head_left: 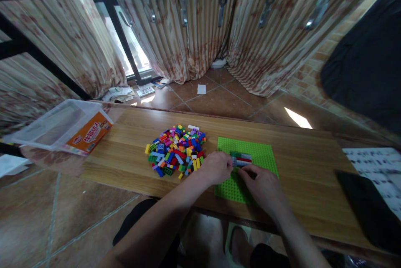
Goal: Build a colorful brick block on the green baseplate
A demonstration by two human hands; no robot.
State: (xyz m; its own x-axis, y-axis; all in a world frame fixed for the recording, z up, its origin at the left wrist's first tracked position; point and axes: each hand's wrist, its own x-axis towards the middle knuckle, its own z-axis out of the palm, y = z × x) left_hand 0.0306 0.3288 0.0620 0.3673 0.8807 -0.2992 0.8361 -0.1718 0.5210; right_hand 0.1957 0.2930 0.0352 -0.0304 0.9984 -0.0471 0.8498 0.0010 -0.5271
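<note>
Grip by grip now: the left hand (218, 168) curls at the left end of the stack (244, 160), the right hand (263, 185) bends along its near edge, perhaps so one steadies while the other presses. Whether either is closed on it, I can't tell (too small to make out). And the stack sits on the green plate (230, 191), presumably a firm base, with the pile (177, 151) just left on the bench (305, 176), seemingly for easy reach.

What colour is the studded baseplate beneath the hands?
The baseplate is bright lime green, seen best in the head view.
</note>
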